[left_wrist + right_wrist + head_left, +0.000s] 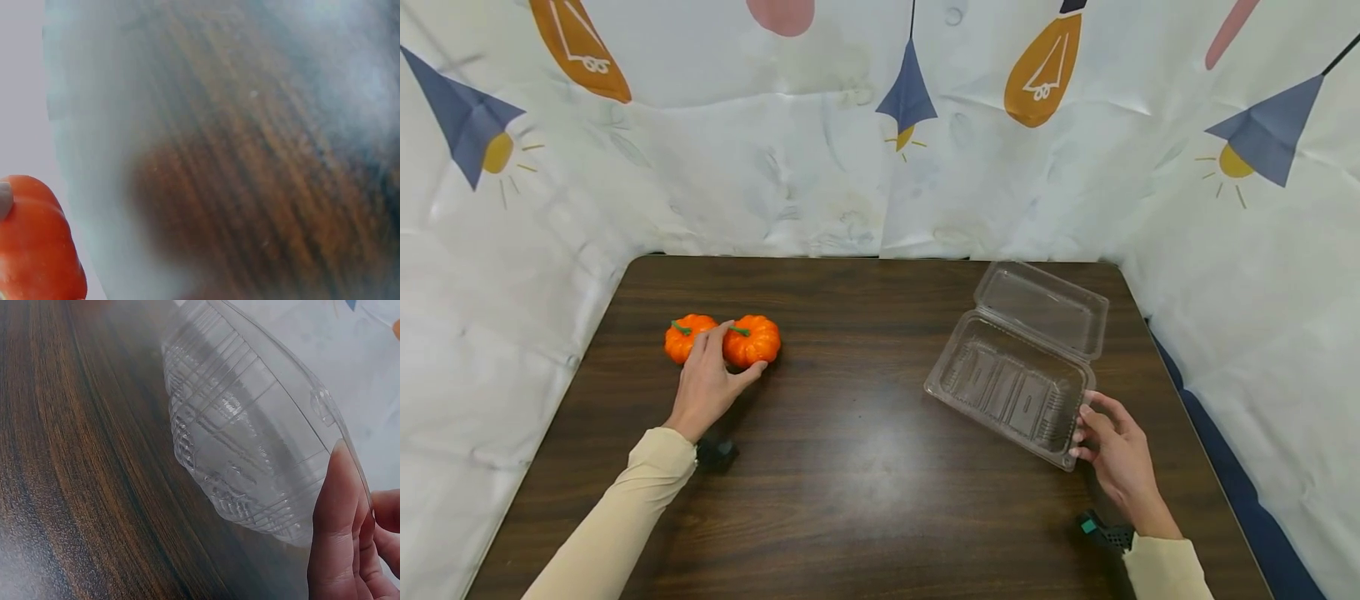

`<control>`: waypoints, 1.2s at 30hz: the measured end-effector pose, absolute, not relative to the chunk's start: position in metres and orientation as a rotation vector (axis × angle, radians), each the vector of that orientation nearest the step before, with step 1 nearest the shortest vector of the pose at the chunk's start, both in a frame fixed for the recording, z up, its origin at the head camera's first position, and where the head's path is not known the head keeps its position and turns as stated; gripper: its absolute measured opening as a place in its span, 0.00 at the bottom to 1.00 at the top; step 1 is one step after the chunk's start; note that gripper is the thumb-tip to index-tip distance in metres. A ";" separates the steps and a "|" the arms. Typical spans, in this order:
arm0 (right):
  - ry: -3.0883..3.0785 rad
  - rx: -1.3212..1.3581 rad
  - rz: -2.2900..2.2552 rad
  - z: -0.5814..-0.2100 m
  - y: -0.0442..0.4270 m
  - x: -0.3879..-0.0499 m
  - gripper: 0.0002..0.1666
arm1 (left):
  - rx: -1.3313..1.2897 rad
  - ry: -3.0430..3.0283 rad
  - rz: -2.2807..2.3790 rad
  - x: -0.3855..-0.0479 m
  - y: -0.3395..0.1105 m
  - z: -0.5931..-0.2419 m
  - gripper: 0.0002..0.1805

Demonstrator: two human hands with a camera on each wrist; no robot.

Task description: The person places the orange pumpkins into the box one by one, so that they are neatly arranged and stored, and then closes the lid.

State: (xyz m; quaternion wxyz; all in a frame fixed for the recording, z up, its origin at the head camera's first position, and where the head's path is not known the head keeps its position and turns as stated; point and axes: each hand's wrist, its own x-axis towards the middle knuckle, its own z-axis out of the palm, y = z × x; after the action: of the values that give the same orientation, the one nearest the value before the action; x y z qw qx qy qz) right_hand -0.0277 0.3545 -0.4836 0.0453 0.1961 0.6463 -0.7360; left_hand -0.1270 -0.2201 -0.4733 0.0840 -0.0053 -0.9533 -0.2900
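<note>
Two small orange pumpkins with green stems sit side by side on the left half of the table. My left hand (711, 379) grips the right pumpkin (756, 342) between thumb and fingers; its fingers partly cover the left pumpkin (685, 336). In the left wrist view a fingertip rests on the orange pumpkin (39, 250). An open clear plastic container (1007, 383), its lid (1041, 308) folded back, lies at the right. Its right edge is pinched by my right hand (1120, 458). The right wrist view shows the container (244, 437) tilted, with fingers (337, 531) along its rim.
Brown wood-grain table (850, 500) fills the space between the hands. A white cloth (737, 183) printed with lamps and bulbs hangs behind and at both sides. Dark blue fabric (1247, 508) shows beyond the right table edge.
</note>
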 end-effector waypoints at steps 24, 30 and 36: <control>1.991 0.517 -2.222 -0.488 0.336 -0.044 0.20 | -0.081 -2.768 -0.929 -0.121 -0.217 -0.457 0.43; 1.978 0.497 -2.220 -0.487 0.331 -0.047 0.18 | -0.088 -2.758 -0.942 -0.120 -0.216 -0.455 0.43; 1.984 0.448 -2.185 -0.486 0.327 -0.048 0.19 | -0.106 -2.745 -0.955 -0.120 -0.214 -0.454 0.43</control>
State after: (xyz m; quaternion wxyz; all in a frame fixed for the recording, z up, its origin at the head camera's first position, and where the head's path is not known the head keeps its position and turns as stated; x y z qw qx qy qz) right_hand -0.0480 0.3265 -0.4864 0.0781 0.1496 0.6627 -0.7296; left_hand -0.1200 -0.2142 -0.4536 0.1165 -0.0363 -0.9374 -0.3263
